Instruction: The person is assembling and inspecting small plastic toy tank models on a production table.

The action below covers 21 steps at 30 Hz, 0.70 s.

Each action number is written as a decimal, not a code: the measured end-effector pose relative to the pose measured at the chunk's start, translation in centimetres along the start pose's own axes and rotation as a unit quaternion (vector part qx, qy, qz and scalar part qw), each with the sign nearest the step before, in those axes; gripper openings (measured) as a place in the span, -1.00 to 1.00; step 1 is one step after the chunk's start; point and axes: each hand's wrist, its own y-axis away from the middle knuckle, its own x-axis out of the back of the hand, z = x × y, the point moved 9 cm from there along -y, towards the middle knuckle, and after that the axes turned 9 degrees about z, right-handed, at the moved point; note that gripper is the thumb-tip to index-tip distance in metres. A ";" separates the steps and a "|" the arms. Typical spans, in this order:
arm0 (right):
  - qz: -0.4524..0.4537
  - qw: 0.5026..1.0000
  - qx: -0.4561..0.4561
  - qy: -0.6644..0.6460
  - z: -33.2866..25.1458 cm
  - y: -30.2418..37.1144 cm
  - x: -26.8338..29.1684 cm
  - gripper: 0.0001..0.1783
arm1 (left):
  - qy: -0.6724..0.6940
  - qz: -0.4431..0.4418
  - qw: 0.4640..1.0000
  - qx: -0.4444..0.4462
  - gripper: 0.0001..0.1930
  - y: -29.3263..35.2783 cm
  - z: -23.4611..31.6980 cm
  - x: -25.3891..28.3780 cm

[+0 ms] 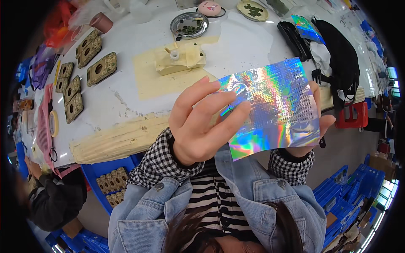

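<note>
- The shiny rainbow sheet (276,105) is between your two hands. It is nearly square, so it has no clear long axis; its top edge rises toward your right fingers.
- From your left hand (202,118), the sheet extends to the right. Your left fingers are bent, a little apart, and overlap its left edge; the thumb is hidden, so I cannot say if they pinch it.
- Your right hand (324,125) is behind the sheet and shows past its right edge; its grip is also hidden. Neither hand is clearly nearer.
- Rows of small marks cover the sheet; I cannot read them as writing.
- Beyond your left fingers is a taped block (179,67); farther, a pink round object (209,8) carries a mark too small to read.
</note>
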 end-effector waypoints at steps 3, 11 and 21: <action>0.000 0.998 -0.023 -0.056 -0.3 -0.5 -0.7 -0.57 | -0.017 0.002 1.000 -0.012 -0.64 -0.1 0.0 0.2; 0.076 0.986 0.011 0.148 -1.1 -0.7 0.1 -0.67 | 0.073 0.065 0.989 0.109 -0.63 -0.1 -2.1 0.7; 0.089 0.983 0.033 0.158 -1.5 -1.2 0.5 -0.67 | 0.604 0.041 0.540 0.584 -0.54 4.2 -5.7 -5.1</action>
